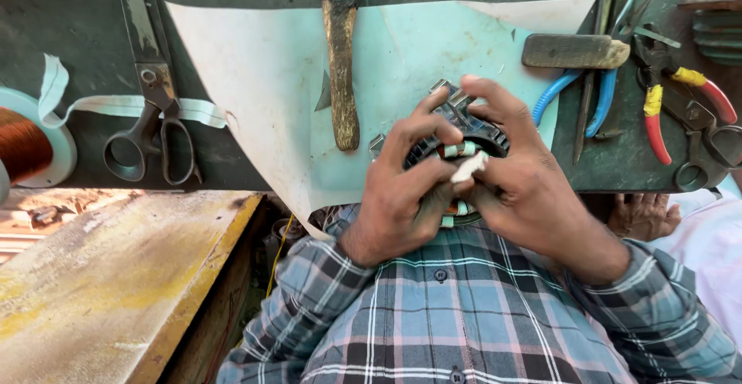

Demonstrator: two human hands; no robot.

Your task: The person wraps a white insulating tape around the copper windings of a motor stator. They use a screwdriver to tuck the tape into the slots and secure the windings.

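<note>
Both my hands hold a small dark metal motor stator [473, 127] over the table's near edge, close to my checked shirt. My left hand [402, 191] wraps its left side, fingers curled over the rim. From the right, my right hand [525, 179] grips it with fingers across the top. Pale green insulating sleeves [461, 150] poke out of the stator's slots. A small white slip of paper [469, 168] is pinched where the fingertips of both hands meet. Most of the stator is hidden by my fingers.
A pale green paper sheet [263, 67] covers the dark table under a wooden-handled tool [341, 67]. Black scissors [154, 141], white tape and a copper wire spool [22, 146] lie left. Pliers [668, 94], blue-handled pliers [599, 98] and a block [576, 50] lie right. Another person's hand [645, 215] rests at right.
</note>
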